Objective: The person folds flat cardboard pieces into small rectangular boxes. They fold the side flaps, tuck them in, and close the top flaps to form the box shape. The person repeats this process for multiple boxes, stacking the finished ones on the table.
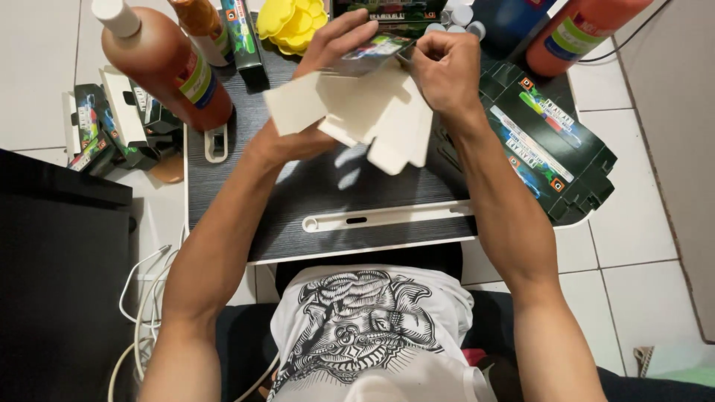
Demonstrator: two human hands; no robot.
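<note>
An unfolded carton blank (372, 112) is being held flaps-down, long axis crosswise, pinched by left hand (328, 67) and right hand (447, 71) fingers. It is being held above a dark table (328, 201) on a white tiled floor (640, 216).

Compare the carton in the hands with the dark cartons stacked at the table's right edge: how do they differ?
The held carton is lifted off the table, gripped by the left hand and right hand; the flat cartons lie untouched in a pile on the table.

The held carton is partly opened, flaps splayed; the flat cartons lie fully collapsed.

The held carton mostly shows its plain pale inside; the flat cartons show their dark printed outside.

Both appear to share the same dark green print.
</note>
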